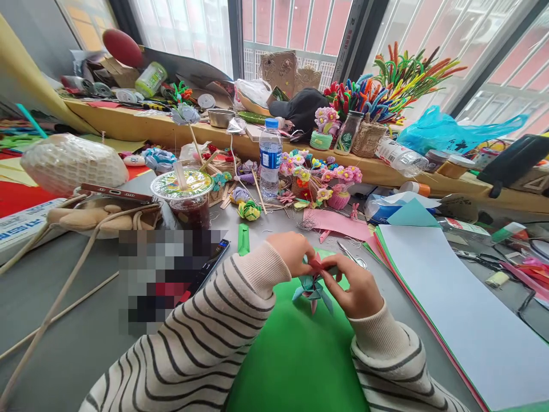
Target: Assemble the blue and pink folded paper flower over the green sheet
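My left hand and right hand both pinch the red paper piece, thumb and finger pressed in from either side, so neither hand is nearer: the left reaches in from ten o'clock, the right from four. Exactly which fold lies beneath each fingertip I can't make out, since my fingers cover most of it.

The teal paper petals hang right under this pinch, at six o'clock, fanned out toward me. The long axis of the whole folded thing runs twelve to six, the red at the far end and a pink tip at the near one, pointing at my body. Below it spreads the green sheet.

Scissors lie near my right hand, between two and three o'clock of the pinch; a green paper strip lies apart, between nine and ten, and the white sheet toward four.
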Demonstrator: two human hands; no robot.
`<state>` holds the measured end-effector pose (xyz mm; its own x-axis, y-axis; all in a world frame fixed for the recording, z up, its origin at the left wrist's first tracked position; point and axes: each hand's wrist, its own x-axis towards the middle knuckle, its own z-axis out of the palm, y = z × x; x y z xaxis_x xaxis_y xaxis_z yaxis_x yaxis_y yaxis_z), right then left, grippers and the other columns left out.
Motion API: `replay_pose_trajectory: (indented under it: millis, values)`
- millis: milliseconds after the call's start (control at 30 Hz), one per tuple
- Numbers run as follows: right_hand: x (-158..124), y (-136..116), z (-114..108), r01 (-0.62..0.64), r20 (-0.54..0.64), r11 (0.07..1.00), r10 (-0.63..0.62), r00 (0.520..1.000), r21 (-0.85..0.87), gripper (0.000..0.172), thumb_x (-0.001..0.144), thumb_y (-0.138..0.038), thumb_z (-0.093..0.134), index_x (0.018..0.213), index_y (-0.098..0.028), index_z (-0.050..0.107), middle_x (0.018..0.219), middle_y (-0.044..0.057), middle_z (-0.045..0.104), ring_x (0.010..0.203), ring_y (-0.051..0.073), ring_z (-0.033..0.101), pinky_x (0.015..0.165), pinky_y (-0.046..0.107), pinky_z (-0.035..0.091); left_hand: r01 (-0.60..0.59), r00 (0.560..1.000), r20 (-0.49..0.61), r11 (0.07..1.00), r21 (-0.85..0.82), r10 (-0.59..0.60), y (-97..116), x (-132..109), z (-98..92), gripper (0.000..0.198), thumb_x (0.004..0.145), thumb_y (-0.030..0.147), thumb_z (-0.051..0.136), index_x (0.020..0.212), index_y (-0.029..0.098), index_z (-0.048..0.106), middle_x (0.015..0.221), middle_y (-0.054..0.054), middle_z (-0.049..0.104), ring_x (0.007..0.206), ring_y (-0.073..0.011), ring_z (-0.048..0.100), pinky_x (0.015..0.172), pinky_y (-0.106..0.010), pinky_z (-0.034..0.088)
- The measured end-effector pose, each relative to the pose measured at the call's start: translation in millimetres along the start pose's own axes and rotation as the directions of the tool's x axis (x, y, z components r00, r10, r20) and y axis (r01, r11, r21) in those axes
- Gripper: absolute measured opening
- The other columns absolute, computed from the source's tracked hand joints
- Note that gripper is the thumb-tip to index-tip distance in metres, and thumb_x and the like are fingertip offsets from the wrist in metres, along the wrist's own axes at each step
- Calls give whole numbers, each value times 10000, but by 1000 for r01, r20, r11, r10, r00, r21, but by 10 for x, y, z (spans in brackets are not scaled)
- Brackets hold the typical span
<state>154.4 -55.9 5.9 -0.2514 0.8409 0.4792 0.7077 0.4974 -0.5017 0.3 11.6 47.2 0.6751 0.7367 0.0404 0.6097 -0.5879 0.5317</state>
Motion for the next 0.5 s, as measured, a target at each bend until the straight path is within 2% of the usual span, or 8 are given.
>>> replay_pose_trajectory:
  millis: [133, 300, 500]
  values:
    - [19, 20, -20, -17, 49, 999, 15, 999, 43, 136, 780, -200, 454, 842, -191, 575, 754, 42, 660, 606, 138, 577, 491, 238, 452, 16, 1000, -24, 1000, -11, -16, 13, 70, 4, 48, 523, 289, 706, 549, 257, 682, 607, -2, 628, 597, -135, 537, 538, -209, 328]
    - [37, 22, -27, -115, 31, 983, 112, 993, 142, 107, 759, -198, 475, 807, -184, 570, 717, 28, 645, 586, 125, 564, 497, 229, 451, -30, 997, 67, 999, -45, 33, 25, 103, -54, 14, 551, 251, 692, 558, 262, 688, 681, 12, 654, 635, -125, 542, 587, -198, 345]
    - [47, 28, -37, -219, 123, 951, 196, 973, 219, 95, 684, -184, 528, 773, -167, 558, 719, 28, 632, 619, 124, 560, 503, 220, 439, -63, 981, 183, 997, -50, 71, -5, 116, -68, 27, 576, 243, 681, 593, 234, 701, 724, -1, 659, 659, -133, 551, 623, -207, 359]
